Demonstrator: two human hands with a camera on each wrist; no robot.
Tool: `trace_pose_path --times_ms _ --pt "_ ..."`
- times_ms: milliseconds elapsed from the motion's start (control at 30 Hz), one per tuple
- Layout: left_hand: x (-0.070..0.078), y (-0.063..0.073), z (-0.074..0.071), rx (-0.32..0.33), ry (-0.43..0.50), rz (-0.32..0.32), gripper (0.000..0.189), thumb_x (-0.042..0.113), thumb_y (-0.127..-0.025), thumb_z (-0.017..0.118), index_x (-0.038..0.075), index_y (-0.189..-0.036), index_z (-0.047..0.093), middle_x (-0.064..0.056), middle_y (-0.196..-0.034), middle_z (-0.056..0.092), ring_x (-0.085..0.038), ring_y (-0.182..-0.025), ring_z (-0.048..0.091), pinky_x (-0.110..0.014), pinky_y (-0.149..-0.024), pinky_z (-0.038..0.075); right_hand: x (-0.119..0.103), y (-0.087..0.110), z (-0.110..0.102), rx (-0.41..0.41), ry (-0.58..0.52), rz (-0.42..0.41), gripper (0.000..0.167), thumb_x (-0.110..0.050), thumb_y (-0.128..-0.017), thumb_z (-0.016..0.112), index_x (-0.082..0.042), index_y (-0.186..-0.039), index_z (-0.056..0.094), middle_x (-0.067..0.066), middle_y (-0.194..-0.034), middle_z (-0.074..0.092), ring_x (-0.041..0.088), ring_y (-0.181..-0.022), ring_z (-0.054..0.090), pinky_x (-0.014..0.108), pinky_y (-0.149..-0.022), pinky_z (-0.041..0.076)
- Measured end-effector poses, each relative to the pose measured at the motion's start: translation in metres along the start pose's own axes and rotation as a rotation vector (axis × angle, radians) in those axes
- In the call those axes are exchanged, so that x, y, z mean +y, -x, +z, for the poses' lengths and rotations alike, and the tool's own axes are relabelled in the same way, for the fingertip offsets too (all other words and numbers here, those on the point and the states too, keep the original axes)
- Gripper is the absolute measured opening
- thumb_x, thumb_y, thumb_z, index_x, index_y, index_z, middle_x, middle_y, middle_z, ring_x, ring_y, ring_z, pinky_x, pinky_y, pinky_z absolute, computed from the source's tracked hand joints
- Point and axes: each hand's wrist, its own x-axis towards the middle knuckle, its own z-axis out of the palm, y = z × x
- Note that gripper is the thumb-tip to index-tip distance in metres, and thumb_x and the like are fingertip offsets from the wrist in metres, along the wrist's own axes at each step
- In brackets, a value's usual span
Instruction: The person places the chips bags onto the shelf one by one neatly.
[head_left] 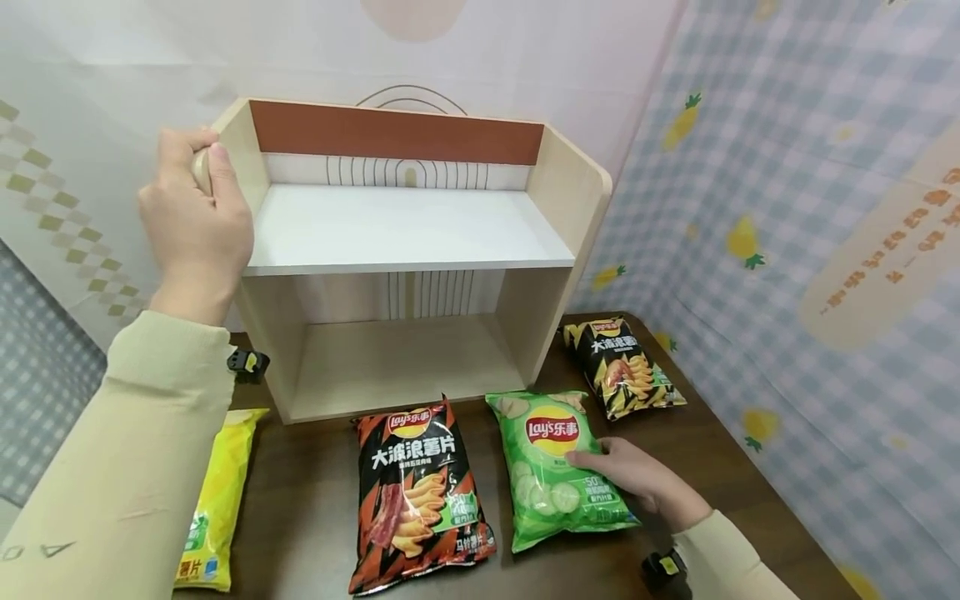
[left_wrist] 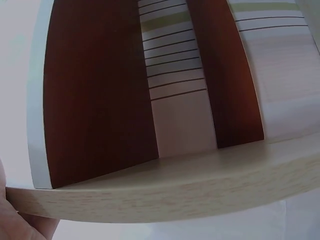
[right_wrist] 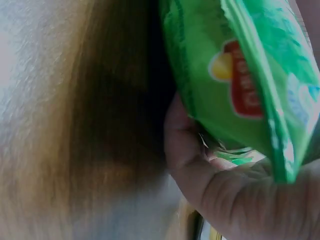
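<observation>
My left hand [head_left: 197, 218] grips the upper front edge of the left side panel of a two-tier wooden shelf [head_left: 412, 267]. In the left wrist view, fingers [left_wrist: 20, 222] show at the panel's pale edge. My right hand [head_left: 637, 473] holds the right edge of a green Lay's chip bag [head_left: 551, 467], thumb on its front. The right wrist view shows the bag's green back with a finger [right_wrist: 182, 135] curled against it. Left of that bag lies a black-and-red chip bag [head_left: 420, 500], face up in front of the shelf.
A yellow chip bag [head_left: 225, 492] lies at the left, partly hidden by my left sleeve. Right of the shelf lies a black-and-yellow chip bag [head_left: 622, 367]. All rest on a dark wooden table [head_left: 300, 517]. A patterned cloth [head_left: 787, 208] hangs along the right side.
</observation>
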Motion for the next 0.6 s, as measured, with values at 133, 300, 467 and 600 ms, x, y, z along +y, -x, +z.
trace_pose_path --times_ms 133,300,467,600 --pt "-0.001 -0.002 0.001 0.025 0.008 0.025 0.037 0.04 -0.098 0.04 0.02 -0.119 0.062 -0.009 -0.077 0.058 -0.012 -0.065 0.046 -0.024 -0.056 0.033 -0.003 0.0 0.004 -0.058 -0.064 -0.023 0.082 -0.048 -0.089 0.066 0.01 -0.137 0.034 0.019 -0.104 0.063 0.03 -0.086 0.066 0.043 -0.073 0.055" --pt "-0.002 -0.006 0.001 0.04 0.003 0.015 0.034 0.041 -0.098 0.041 0.024 -0.116 0.063 -0.01 -0.083 0.061 -0.01 -0.068 0.047 -0.02 -0.059 0.033 -0.003 0.002 0.009 -0.04 -0.121 -0.038 0.09 -0.045 -0.09 0.066 0.002 -0.148 0.016 0.018 -0.11 0.061 0.03 -0.089 0.066 0.044 -0.074 0.055" --pt "-0.003 -0.005 0.003 0.033 0.027 -0.034 0.031 0.042 -0.099 0.04 0.029 -0.117 0.062 -0.006 -0.088 0.061 -0.01 -0.073 0.05 -0.02 -0.063 0.035 0.004 0.005 0.012 -0.032 -0.189 -0.092 0.077 -0.04 -0.091 0.067 -0.009 -0.147 0.023 0.019 -0.111 0.061 0.034 -0.089 0.066 0.047 -0.074 0.055" --pt "-0.001 -0.001 0.008 0.036 0.078 -0.025 0.032 0.042 -0.1 0.04 0.026 -0.117 0.062 -0.007 -0.093 0.064 -0.008 -0.073 0.051 -0.02 -0.063 0.037 0.007 0.011 0.012 -0.007 -0.176 -0.157 0.077 -0.037 -0.092 0.066 -0.012 -0.148 0.022 0.017 -0.109 0.064 0.035 -0.088 0.067 0.047 -0.073 0.055"
